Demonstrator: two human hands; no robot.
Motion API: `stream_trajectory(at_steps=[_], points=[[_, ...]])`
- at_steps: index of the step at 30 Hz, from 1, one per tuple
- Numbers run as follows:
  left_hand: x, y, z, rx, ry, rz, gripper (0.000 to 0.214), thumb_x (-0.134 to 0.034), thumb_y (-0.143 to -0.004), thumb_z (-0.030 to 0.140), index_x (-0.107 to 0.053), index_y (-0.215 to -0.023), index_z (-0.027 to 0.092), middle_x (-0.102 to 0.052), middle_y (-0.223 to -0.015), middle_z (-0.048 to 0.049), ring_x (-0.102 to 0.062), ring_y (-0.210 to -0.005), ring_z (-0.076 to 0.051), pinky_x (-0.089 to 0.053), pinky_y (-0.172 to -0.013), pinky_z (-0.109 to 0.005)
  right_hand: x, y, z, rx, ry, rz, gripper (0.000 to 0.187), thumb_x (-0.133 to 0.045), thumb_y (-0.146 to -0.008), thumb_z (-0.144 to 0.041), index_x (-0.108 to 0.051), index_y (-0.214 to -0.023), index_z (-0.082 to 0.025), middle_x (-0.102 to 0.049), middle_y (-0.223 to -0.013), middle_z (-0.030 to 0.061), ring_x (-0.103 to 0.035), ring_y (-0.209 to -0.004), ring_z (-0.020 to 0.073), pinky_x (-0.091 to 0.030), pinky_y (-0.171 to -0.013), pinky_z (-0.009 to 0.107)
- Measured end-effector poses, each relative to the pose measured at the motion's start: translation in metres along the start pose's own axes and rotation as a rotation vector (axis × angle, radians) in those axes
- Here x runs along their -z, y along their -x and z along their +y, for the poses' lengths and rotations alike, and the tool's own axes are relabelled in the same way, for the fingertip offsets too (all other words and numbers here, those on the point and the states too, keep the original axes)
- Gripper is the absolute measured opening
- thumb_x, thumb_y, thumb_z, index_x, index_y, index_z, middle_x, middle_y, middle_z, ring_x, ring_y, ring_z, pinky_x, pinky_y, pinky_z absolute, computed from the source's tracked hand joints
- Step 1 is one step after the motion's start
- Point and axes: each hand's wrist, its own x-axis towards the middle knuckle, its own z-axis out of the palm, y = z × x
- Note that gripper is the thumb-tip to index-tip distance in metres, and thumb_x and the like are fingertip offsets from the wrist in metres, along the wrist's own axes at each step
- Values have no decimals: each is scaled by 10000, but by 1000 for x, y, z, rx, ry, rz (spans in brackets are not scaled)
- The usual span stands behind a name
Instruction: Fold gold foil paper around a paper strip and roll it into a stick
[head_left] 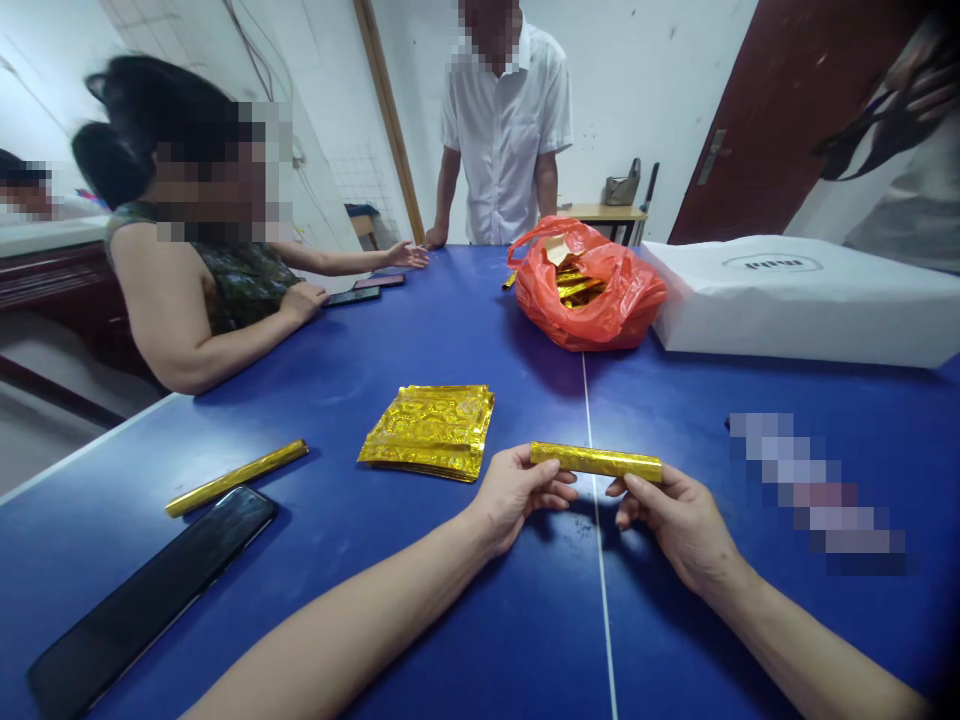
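Between my two hands a rolled tube of gold foil paper (596,461) is held level above the blue table. My left hand (521,490) pinches its left end with thumb and fingers. The right end sits in the grip of my right hand (679,515), thumb in front and fingers behind. Just left of my left hand lies a flat stack of embossed gold foil sheets (427,430). Farther left, a second gold foil roll (238,477) rests on the table beside a black phone (154,605).
A red plastic bag (622,310) with gold foil pieces inside stands at the far middle, next to a big white paper bag (795,330). A blurred-out object (817,495) lies at right. One person sits at the left near two phones; another stands across the blue table (315,640).
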Motion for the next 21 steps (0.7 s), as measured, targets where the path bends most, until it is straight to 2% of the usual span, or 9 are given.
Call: stream_trajectory(at_steps=[9, 15, 21], points=[[1, -1, -1, 33, 41, 15, 61, -552, -774, 41, -571, -829, 57, -640, -706, -101, -599, -528, -98, -479, -485, -170, 1, 0, 3, -6, 15, -1, 227, -692, -674, -361, -648, -790, -170, -663, -704, 28, -559, -476, 106, -468, -501, 258], [4, -2, 0, 3, 45, 16, 47, -568, -767, 50, -565, -810, 69, -638, -683, -86, -594, -517, -96, -469, -472, -165, 2, 0, 3, 6, 22, -11, 234, -648, -726, -366, -637, -873, -185, -667, -739, 27, -563, -488, 108, -452, -498, 253], [3, -2, 0, 20, 35, 27, 31, -564, -768, 52, -573, -795, 65, -641, -691, -93, -592, -509, -97, -464, -469, -171, 3, -1, 3, 17, 16, 5, 245, -648, -717, -398, -647, -820, -175, -656, -718, 32, -557, -478, 114, -453, -481, 260]])
